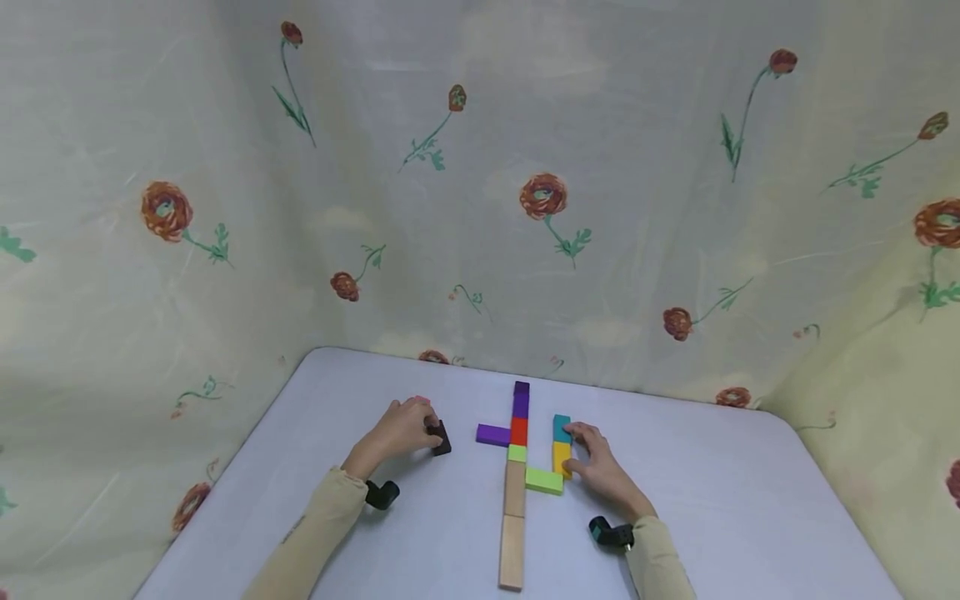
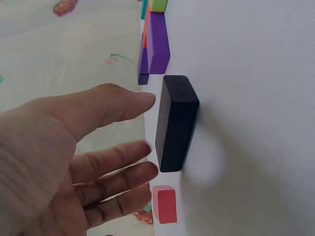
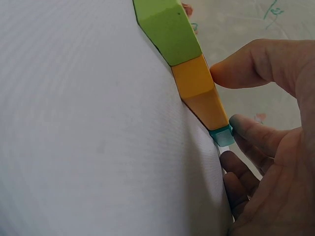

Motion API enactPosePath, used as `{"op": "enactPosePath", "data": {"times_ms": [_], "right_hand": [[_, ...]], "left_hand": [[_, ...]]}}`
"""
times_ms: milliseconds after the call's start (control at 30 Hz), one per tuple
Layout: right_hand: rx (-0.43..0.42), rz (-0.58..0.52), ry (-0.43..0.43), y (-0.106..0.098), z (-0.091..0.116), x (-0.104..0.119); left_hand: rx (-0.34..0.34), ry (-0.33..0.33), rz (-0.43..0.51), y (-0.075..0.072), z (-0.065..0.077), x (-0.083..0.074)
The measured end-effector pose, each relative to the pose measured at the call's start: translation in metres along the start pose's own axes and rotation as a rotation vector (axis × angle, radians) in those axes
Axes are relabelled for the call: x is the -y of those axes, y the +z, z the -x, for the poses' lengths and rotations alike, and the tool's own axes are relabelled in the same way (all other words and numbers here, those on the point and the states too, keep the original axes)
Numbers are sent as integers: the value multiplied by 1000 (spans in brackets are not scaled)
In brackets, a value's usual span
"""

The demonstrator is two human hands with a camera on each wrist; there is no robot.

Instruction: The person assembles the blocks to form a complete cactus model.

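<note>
On the left of the white table, my left hand reaches to a black block. In the left wrist view its thumb and fingers are spread beside that block, with a small gap visible. A pink-red block lies close beyond the fingers. My right hand is at the right side of a yellow block and a teal block, which lie end to end. The right thumb is against the yellow block's edge; the index fingertip meets the teal one.
A line of blocks runs up the table: two wooden blocks, then light green, red and purple. A purple block branches left. A green block branches right, reaching the yellow one. A flowered curtain hangs behind the table.
</note>
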State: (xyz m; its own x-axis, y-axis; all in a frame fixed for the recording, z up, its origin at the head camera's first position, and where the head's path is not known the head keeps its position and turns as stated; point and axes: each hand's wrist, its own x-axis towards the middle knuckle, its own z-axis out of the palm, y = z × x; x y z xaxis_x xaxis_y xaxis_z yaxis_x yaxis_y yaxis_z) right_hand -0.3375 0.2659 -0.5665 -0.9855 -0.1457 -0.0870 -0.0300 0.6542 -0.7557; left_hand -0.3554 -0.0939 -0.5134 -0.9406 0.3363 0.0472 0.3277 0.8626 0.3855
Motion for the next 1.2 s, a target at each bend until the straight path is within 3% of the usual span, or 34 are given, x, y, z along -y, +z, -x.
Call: {"op": "enactPosePath", "data": {"times_ms": [367,700,867,1200], "right_hand": [[4,-13,27,0,2,1],[9,-13,29,-2,2,2],[4,-23,25,-2,2,3],[0,-19,25,-1,3,2]], "left_hand": [[12,-28,-49,2,3,2],[34,-57,-23,4,1,-3],[22,-31,-7,7,-2,-3],[22,18,-66,13,-12,-3]]}}
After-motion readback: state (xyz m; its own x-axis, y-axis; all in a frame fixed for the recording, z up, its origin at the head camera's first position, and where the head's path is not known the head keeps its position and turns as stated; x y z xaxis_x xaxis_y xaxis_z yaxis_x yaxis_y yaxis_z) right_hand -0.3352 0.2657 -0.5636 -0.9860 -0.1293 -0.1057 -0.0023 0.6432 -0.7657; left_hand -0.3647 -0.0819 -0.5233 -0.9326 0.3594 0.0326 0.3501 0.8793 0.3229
